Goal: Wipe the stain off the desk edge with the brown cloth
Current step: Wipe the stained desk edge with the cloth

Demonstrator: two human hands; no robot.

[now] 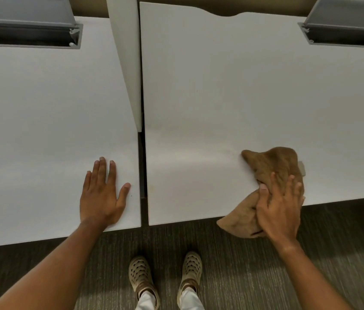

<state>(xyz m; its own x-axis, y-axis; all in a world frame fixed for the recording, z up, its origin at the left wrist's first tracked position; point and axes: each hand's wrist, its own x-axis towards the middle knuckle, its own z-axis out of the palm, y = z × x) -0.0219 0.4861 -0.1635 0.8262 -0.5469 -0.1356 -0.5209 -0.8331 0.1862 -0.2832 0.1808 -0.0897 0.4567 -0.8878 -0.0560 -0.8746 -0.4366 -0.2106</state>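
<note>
A brown cloth [270,166] lies crumpled over the front edge of the right white desk [221,97], one corner hanging below the edge. My right hand [279,209] presses on the cloth and grips it at the desk edge. A faint brownish smudge [228,151] shows on the desk just left of the cloth. My left hand [102,193] lies flat with fingers spread on the left white desk [42,119], near its front right corner, holding nothing.
An upright white divider panel [127,59] stands between the two desks above a narrow gap. Grey cable trays with raised lids sit at the back left [26,34] and back right [344,32]. Carpet and my two feet [165,276] lie below the desk edge.
</note>
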